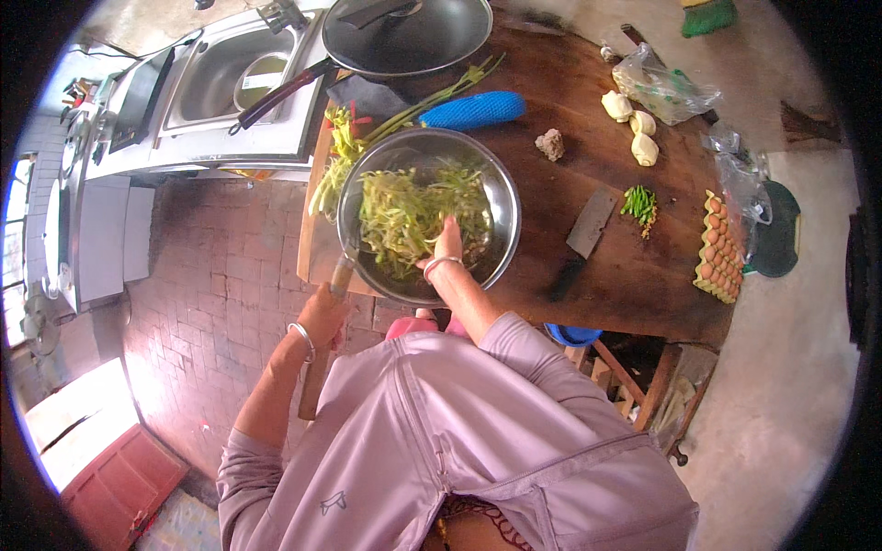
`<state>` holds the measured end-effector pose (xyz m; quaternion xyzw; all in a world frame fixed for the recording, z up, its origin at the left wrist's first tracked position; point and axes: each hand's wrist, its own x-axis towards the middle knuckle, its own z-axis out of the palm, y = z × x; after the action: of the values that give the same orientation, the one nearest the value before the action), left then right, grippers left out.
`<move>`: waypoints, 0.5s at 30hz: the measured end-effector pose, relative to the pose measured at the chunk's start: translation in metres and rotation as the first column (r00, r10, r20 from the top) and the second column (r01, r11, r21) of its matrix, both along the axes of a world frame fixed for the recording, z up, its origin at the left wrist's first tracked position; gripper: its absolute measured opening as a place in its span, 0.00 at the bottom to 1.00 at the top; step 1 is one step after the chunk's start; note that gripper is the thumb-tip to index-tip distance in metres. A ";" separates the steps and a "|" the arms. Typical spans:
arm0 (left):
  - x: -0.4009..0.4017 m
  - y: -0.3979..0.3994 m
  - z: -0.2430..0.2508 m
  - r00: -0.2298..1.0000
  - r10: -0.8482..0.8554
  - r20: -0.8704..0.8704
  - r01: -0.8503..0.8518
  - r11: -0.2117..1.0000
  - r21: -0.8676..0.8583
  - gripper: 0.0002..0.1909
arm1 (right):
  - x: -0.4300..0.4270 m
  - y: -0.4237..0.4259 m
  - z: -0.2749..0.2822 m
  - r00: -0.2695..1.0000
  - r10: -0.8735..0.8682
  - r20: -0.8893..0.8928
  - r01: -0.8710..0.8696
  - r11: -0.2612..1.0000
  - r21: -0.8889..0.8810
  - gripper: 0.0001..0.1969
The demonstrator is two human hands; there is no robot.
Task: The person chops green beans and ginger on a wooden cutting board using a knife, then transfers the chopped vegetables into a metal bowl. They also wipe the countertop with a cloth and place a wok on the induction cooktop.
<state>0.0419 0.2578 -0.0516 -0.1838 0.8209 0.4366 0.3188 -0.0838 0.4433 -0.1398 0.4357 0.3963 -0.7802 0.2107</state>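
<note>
A large shiny metal bowl (511, 206) stands near the table's front left, holding pale green shredded vegetable (393, 213). My right hand (448, 241) reaches down into the shreds; its fingertips are partly buried, so their grip is hidden. At the bowl's lower left rim, my left hand (324, 310) is closed around a wooden handle (341, 274). That handle meets the rim, though the join is too blurred to make out clearly. Leafy pale green stalks (337, 165) lie against the bowl's left side.
A cleaver (591, 224) lies right of the bowl, beside chopped green pieces (641, 204). Further off are peeled pale pieces (644, 148), a ginger-like lump (550, 144), a blue-netted item (475, 110) and a wok (406, 41). An egg tray (719, 251) sits at the right edge.
</note>
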 end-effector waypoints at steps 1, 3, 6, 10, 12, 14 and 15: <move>-0.002 0.008 0.011 0.983 0.136 0.122 -0.145 0.987 0.073 0.12 | -0.003 -0.008 0.025 0.994 0.040 -0.105 -0.038 0.999 0.024 0.21; -0.006 0.019 0.026 0.962 0.236 0.140 -0.255 0.957 0.139 0.11 | -0.006 -0.015 0.020 0.917 0.308 -0.255 -0.232 0.929 0.289 0.22; -0.012 0.036 0.031 0.917 0.315 0.246 -0.382 0.869 0.313 0.06 | -0.006 -0.027 0.017 0.629 0.671 -0.393 -0.121 0.584 0.802 0.24; -0.004 0.034 0.026 0.842 0.366 0.397 -0.530 0.699 0.480 0.07 | -0.016 -0.020 0.035 0.407 0.761 -0.505 -0.463 0.648 0.604 0.23; -0.008 0.035 0.038 0.808 0.386 0.446 -0.580 0.655 0.485 0.07 | -0.016 0.007 0.061 0.409 0.790 -0.456 -0.336 0.595 0.730 0.20; -0.007 0.028 0.053 0.771 0.392 0.502 -0.623 0.629 0.466 0.05 | -0.024 0.044 0.060 0.470 0.733 -0.492 -0.299 0.656 0.692 0.17; -0.010 0.027 0.062 0.776 0.385 0.499 -0.616 0.629 0.474 0.05 | -0.028 0.058 0.042 0.717 0.526 -0.458 -0.279 0.818 0.502 0.18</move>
<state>0.0315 0.2845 0.0105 -0.3692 0.4756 0.7103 0.3647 -0.1117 0.5016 -0.0974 0.1116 0.6776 -0.7101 0.1555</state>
